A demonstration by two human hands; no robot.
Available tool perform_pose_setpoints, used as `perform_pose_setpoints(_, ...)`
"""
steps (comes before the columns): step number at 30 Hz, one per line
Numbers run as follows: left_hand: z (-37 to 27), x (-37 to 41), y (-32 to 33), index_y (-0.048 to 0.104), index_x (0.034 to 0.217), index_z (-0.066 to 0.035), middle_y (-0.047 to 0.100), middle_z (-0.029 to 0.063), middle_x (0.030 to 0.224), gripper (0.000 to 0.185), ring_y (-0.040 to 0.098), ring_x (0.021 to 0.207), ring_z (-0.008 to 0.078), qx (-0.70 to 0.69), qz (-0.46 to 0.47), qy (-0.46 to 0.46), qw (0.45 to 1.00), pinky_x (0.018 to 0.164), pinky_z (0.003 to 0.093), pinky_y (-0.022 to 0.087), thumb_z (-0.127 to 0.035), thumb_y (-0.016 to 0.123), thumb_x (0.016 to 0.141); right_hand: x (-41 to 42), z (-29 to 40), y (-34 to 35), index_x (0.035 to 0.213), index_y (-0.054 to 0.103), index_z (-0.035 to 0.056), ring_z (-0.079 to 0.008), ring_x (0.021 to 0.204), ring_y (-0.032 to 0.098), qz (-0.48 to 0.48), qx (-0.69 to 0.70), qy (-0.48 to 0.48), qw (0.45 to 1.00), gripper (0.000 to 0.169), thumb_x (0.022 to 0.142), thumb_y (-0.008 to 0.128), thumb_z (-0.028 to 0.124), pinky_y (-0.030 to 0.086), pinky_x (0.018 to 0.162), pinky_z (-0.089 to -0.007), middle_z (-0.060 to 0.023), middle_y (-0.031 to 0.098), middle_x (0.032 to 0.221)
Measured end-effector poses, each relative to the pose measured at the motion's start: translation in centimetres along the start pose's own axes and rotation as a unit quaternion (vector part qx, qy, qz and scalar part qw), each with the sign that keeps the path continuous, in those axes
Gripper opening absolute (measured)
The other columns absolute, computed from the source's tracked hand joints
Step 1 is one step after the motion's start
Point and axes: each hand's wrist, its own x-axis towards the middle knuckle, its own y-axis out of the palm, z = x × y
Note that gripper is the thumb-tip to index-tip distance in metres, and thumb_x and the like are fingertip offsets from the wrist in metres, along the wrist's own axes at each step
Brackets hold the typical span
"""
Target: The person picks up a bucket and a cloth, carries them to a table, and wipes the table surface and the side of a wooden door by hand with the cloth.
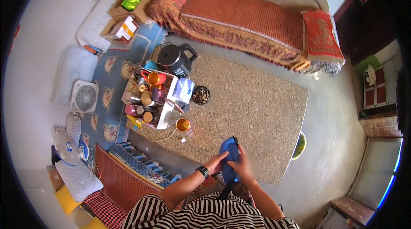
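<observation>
A blue fabric item (230, 148) with a dark edge is between my two hands, over the near edge of the speckled stone-look table (250, 110). It could be a pouch or a folded cloth; its exact kind is unclear. From the left, my left hand (216, 163) grips it, thumb on top, with a dark watch on the wrist. My right hand (244, 168), partly blurred, holds its right side with the thumb lying across the fabric. A dark strap (226, 190) hangs below the item towards my striped shirt.
Left on the table stand a white box (165, 115) crowded with cups and jars, a black electric kettle (175, 58), a bowl of cigarette butts (201, 95) and an orange-gold cup (183, 125). A covered sofa (240, 20) stands beyond. A round green stool (300, 145) is at the right edge.
</observation>
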Motion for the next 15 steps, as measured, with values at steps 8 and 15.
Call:
perform_pose_setpoints(8, 1.1, -2.4, 6.5, 0.055, 0.118, -0.003, 0.063, 0.0078, 0.110, 0.038, 0.062, 0.097, 0.0203, 0.032, 0.064, 0.070, 0.995, 0.087, 0.0398, 0.050, -0.011, 0.065, 0.082, -6.1, -0.7, -5.2, 0.124, 0.051, 0.0016, -0.0197, 0.112, 0.050, -0.042, 0.227, 0.031, 0.972, 0.041, 0.086, 0.061, 0.014, 0.039, 0.098, -0.0377, -0.0109, 0.054, 0.121)
perform_pose_setpoints(15, 9.3, -3.9, 14.1, 0.050, 0.123, 0.001, 0.060, 0.0138, 0.115, 0.044, 0.060, 0.104, 0.0260, 0.109, 0.119, 0.093, 0.983, 0.094, 0.0426, 0.048, 0.002, 0.057, 0.080, -11.0, -12.4, -14.0, 0.135, 0.037, -0.0009, -0.0236, 0.113, 0.051, 0.163, 0.327, 0.088, 0.927, 0.068, 0.085, 0.065, 0.036, 0.040, 0.098, -0.0386, -0.0133, 0.053, 0.126)
